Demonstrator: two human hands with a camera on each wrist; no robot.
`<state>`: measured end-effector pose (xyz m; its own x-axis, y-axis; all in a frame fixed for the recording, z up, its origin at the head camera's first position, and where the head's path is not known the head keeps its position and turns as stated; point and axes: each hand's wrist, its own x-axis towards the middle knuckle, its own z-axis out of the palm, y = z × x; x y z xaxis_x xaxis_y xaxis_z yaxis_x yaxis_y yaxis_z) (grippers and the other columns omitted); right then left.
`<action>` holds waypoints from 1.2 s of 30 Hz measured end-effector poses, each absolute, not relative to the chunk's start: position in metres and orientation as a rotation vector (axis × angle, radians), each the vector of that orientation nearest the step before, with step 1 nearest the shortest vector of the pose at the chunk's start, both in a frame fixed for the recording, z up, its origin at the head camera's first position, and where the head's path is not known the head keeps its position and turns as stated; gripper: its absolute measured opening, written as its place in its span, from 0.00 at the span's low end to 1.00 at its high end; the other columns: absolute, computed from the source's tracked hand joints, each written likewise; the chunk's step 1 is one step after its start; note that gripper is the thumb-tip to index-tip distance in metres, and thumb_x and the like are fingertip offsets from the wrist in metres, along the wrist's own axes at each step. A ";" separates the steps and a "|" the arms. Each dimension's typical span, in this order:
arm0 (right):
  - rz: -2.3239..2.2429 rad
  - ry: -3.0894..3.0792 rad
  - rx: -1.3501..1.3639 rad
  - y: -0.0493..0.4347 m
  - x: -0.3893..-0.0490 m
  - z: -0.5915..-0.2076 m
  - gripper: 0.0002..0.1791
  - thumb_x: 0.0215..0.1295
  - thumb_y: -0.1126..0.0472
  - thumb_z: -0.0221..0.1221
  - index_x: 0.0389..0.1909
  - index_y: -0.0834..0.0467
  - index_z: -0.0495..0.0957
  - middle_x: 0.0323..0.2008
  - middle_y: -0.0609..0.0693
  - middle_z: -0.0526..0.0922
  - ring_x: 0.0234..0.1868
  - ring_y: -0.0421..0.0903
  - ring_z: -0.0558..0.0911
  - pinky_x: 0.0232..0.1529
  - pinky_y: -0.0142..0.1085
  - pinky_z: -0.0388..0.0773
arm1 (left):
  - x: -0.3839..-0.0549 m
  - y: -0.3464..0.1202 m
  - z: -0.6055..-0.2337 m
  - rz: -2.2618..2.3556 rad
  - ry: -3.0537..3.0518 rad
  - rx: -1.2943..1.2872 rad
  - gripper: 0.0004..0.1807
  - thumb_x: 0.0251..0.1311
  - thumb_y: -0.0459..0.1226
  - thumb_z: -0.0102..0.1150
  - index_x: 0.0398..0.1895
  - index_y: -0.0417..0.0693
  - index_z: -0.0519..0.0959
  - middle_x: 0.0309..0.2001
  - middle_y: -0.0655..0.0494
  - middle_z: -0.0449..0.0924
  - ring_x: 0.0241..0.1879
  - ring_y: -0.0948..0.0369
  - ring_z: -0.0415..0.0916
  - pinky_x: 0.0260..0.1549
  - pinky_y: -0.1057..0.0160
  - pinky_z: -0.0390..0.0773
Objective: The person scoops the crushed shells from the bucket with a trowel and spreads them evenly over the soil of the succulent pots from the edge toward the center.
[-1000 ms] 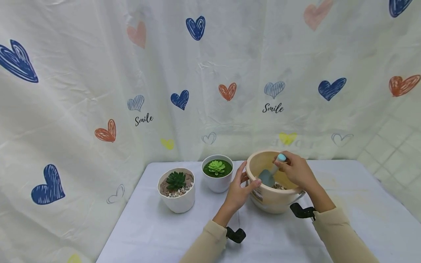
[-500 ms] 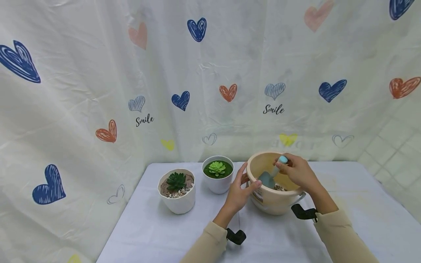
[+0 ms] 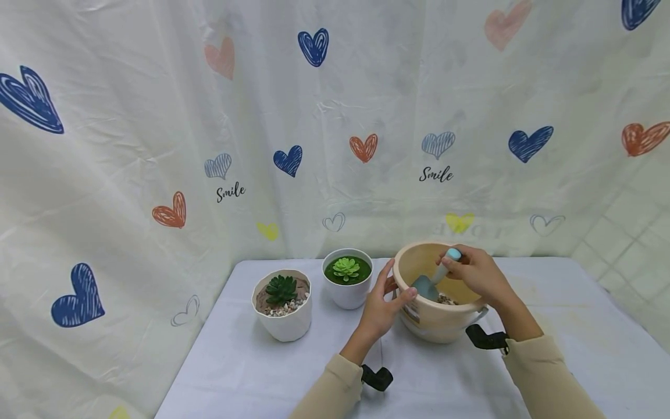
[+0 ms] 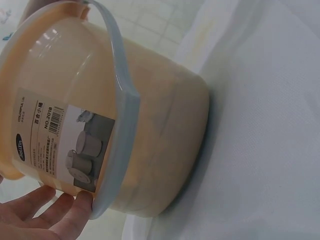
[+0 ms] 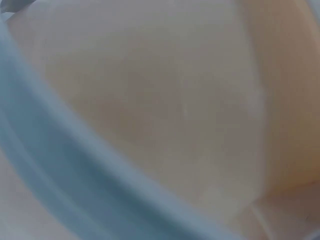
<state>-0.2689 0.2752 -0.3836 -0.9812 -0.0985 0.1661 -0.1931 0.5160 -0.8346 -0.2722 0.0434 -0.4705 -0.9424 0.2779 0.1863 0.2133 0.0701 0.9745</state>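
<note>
A peach-coloured plastic bucket (image 3: pixel 437 323) stands on the table at centre right. My left hand (image 3: pixel 378 308) grips its left side, thumb at the front of the rim and fingers spread along the wall. The left wrist view shows those fingertips below a printed label (image 4: pixel 60 140), beside the grey-blue bail handle (image 4: pixel 125 105). With my right hand (image 3: pixel 478 276) I hold a small trowel by its pale handle, which ends in light blue. The grey-blue blade (image 3: pixel 425 287) points down inside the bucket, by some pebbles (image 3: pixel 446 299). The bail and bucket wall (image 5: pixel 175 110) fill the right wrist view.
Left of the bucket stand two white pots, one with a dark green succulent (image 3: pixel 281 289) among sand and pebbles, the other with a light green succulent (image 3: pixel 346 268). A white cloth covers the table (image 3: pixel 235 372). Behind hangs a heart-patterned curtain (image 3: pixel 387 75).
The right hand and trowel handle have shifted slightly to the right, while the blade stays inside the bucket. My left hand keeps its hold on the bucket, and the pots stay put.
</note>
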 end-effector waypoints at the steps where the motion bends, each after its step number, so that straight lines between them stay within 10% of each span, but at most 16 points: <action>1: 1.479 -2.647 0.252 0.275 -0.269 -0.384 0.20 0.80 0.54 0.52 0.57 0.67 0.77 0.55 0.65 0.83 0.56 0.58 0.83 0.49 0.41 0.86 | -0.272 0.043 -0.470 2.045 2.260 0.521 0.45 0.60 0.60 0.66 0.79 0.79 0.56 0.70 0.55 0.75 0.69 0.57 0.71 0.62 0.48 0.77; 17: 1.542 -2.581 0.174 0.276 -0.268 -0.381 0.23 0.80 0.54 0.51 0.57 0.71 0.76 0.54 0.68 0.84 0.45 0.43 0.88 0.45 0.39 0.87 | -0.275 0.041 -0.473 2.008 2.284 0.559 0.45 0.60 0.63 0.65 0.78 0.83 0.53 0.71 0.55 0.75 0.69 0.58 0.72 0.64 0.45 0.76; 26: 1.732 -2.480 0.186 0.282 -0.270 -0.381 0.27 0.81 0.52 0.50 0.61 0.74 0.71 0.38 0.38 0.88 0.41 0.38 0.89 0.43 0.40 0.88 | -0.276 0.039 -0.474 1.979 2.286 0.584 0.46 0.59 0.63 0.65 0.78 0.85 0.52 0.71 0.57 0.74 0.70 0.60 0.72 0.64 0.45 0.76; 36: 1.807 -2.327 0.063 0.283 -0.268 -0.380 0.31 0.79 0.49 0.52 0.63 0.75 0.70 0.35 0.34 0.89 0.36 0.37 0.89 0.39 0.35 0.87 | -0.275 0.038 -0.474 1.979 2.274 0.580 0.46 0.59 0.63 0.65 0.78 0.85 0.52 0.71 0.58 0.74 0.70 0.59 0.71 0.65 0.44 0.74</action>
<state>-0.2684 0.2833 -0.3801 -0.9801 0.0856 0.1791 -0.1523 0.2542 -0.9551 -0.2752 0.0383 -0.4741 -0.9261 0.3259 0.1902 0.2335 0.0990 0.9673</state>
